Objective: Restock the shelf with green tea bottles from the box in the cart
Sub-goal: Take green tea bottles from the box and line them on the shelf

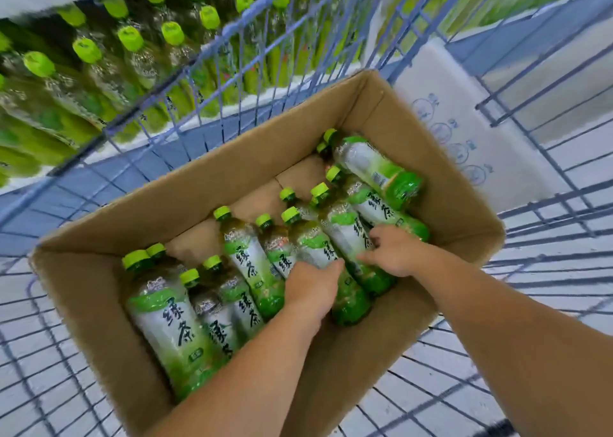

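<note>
Left hand [311,290] grips one bottle [310,242] — right hand [394,251], the neighbouring bottle [345,231].

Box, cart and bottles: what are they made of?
The box looks like brown cardboard: it is dull and has folded flaps. The cart seems to be metal wire with a blue coat, bent into a thin grid. The bottles look like clear plastic with a shiny printed wrap and green caps, probably plastic too.

head view | looks steeply down | close over box [139,224]
</note>
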The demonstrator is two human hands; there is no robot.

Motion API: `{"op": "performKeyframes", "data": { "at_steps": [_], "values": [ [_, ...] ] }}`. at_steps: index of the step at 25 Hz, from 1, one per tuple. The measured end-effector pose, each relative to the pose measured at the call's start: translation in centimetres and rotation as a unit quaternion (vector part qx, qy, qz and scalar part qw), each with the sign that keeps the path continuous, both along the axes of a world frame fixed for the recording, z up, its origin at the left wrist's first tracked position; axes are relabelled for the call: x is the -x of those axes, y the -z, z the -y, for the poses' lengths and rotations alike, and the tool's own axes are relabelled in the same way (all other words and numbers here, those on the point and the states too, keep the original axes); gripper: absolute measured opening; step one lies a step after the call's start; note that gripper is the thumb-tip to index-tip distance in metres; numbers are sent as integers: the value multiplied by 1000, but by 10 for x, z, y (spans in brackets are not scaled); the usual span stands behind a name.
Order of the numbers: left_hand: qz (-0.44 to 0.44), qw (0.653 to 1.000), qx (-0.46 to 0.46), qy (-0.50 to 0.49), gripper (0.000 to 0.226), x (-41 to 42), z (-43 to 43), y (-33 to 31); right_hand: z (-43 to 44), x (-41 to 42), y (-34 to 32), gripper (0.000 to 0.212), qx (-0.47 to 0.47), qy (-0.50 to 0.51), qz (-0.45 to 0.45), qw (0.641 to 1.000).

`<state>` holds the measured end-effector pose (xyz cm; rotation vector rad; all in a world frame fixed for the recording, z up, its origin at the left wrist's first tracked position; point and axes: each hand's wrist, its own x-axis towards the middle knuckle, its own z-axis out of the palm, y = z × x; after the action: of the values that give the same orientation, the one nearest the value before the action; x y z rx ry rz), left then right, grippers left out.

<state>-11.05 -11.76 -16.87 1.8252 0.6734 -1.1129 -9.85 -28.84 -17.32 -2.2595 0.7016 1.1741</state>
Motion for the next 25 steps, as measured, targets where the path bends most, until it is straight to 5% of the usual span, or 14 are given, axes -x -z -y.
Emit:
{"op": "performKeyframes", "data": {
  "at_steps": [3, 9, 12, 16, 21, 25],
  "values": [
    [27, 999, -23, -9, 44, -1, 7, 8, 6, -4, 5, 85, -22, -7, -15, 1000],
    [50, 997, 9, -50, 28, 1, -9, 17, 9, -5, 4, 84, -50, 33, -23, 998],
    [28, 997, 54, -55, 48, -1, -29, 12, 3, -4, -1, 64, -48, 44, -13, 998],
    [55, 990, 122, -51, 41, -5, -59, -10, -12, 1, -32, 29, -85, 82, 20, 993],
    [69, 981, 175, -50, 41, -2, -98, -87, -44, 20, -122, 26, -80, 175, 124, 973],
    [100, 968, 217, -72, 34, 4, -143, -174, -86, 49, -202, 42, -67, 230, 195, 951]
  ]
}}
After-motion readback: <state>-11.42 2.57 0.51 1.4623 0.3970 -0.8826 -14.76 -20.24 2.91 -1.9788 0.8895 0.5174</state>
